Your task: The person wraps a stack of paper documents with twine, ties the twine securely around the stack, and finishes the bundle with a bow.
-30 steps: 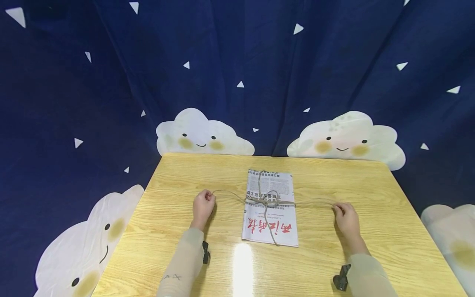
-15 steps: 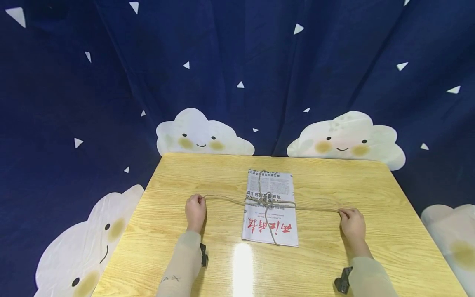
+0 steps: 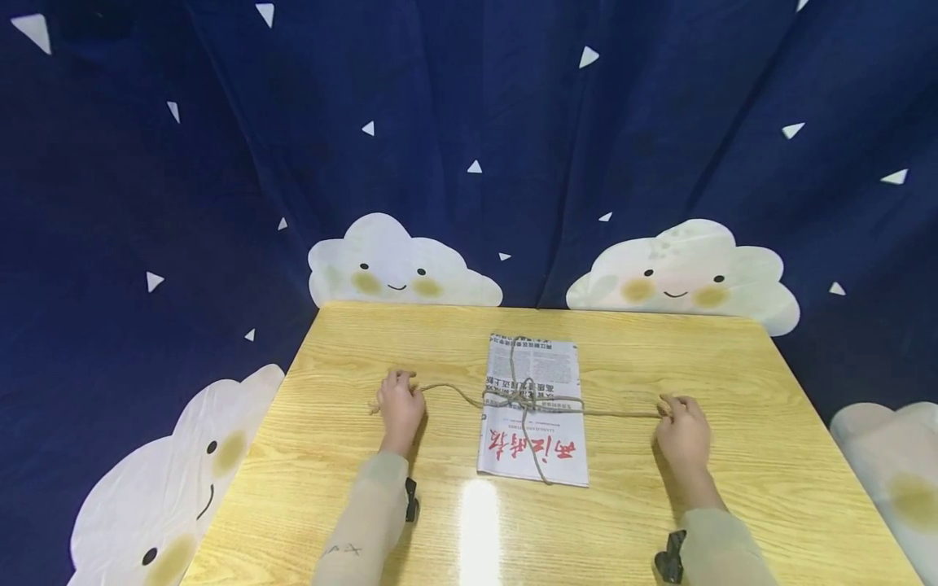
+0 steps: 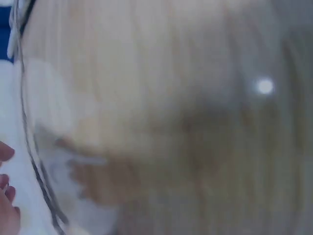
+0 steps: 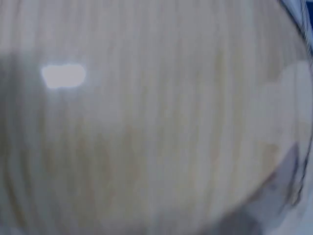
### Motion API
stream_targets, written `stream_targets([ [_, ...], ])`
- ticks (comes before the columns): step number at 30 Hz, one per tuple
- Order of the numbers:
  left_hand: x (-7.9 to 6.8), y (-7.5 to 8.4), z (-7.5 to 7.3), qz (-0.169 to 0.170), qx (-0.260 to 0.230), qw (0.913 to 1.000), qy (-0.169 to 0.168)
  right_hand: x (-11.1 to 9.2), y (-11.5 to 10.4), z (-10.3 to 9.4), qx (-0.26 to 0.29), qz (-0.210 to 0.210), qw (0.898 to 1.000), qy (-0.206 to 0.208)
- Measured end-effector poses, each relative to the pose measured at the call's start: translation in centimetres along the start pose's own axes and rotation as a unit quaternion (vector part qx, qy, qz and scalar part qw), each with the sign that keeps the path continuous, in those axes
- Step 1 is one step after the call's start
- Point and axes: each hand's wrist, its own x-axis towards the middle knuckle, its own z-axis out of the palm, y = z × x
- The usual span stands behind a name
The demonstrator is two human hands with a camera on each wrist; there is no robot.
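Observation:
A folded newspaper [image 3: 538, 452] with red characters lies in the middle of the table, tied crosswise with brown twine [image 3: 623, 413]. A knot sits near its centre, and two tails stretch out to the sides. My left hand [image 3: 401, 411] is over the left tail, fingers loosely extended; the twine's end pokes out beyond it. In the left wrist view that twine [image 4: 29, 147] runs apart from the fingertips [image 4: 6, 152]. My right hand [image 3: 684, 435] is by the right tail's end, its fingers relaxed. The right wrist view shows this twine end [image 5: 298, 198] loose.
The wooden table [image 3: 623, 521] reflects a bright strip of light at its front. A dark blue curtain [image 3: 454, 98] with clouds and white triangles hangs behind and beside it. A small black device is strapped at each wrist.
Both hands first draw the twine tails outward, and the small loop at the knot shrinks. Both then let go and come slightly inward, and the left tail slackens into a curve.

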Motion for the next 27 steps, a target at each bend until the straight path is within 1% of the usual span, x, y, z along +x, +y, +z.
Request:
stream_targets([
  [2,0.2,1.1,0.7,0.037,-0.009,0.9991,-0.017,0.5,-1.2,0.4,0.02,-0.037,0.999,0.028],
  [4,0.1,2.2,1.6,0.079,-0.015,0.9963,-0.032,0.8,-2.5,1.1,0.042,-0.081,0.995,0.036],
  [7,-0.3,4.0,3.0,0.13,-0.02,0.9892,-0.063,1.2,-4.7,2.2,0.071,-0.121,0.99,0.025],
  [9,-0.7,5.0,4.0,0.151,-0.014,0.9844,-0.089,1.2,-6.1,3.1,0.083,-0.134,0.988,-0.005],
  [11,-1.2,5.9,4.8,0.163,-0.002,0.9799,-0.115,0.9,-7.2,4.0,0.095,-0.133,0.985,-0.048],
  [13,-1.7,6.6,5.6,0.168,0.015,0.9767,-0.132,0.6,-8.0,4.9,0.097,-0.132,0.982,-0.096],
  [15,-2.1,7.1,6.2,0.17,0.023,0.9761,-0.133,0.1,-8.6,5.7,0.095,-0.138,0.976,-0.14],
  [17,-2.4,7.4,6.6,0.172,0.026,0.977,-0.124,-0.3,-8.9,6.5,0.088,-0.149,0.972,-0.16],
  [19,-2.7,7.6,6.9,0.17,0.021,0.9784,-0.116,-0.5,-9.1,7.2,0.079,-0.165,0.969,-0.164],
  [20,-2.8,7.7,7.0,0.172,0.019,0.9786,-0.112,-0.5,-9.3,7.4,0.078,-0.173,0.969,-0.16],
  [23,-3.1,7.7,7.3,0.18,0.027,0.9775,-0.108,-0.6,-9.6,7.9,0.066,-0.183,0.97,-0.144],
  [27,-3.4,7.8,7.4,0.192,0.045,0.9745,-0.107,-0.6,-9.8,8.5,0.044,-0.184,0.974,-0.123],
])
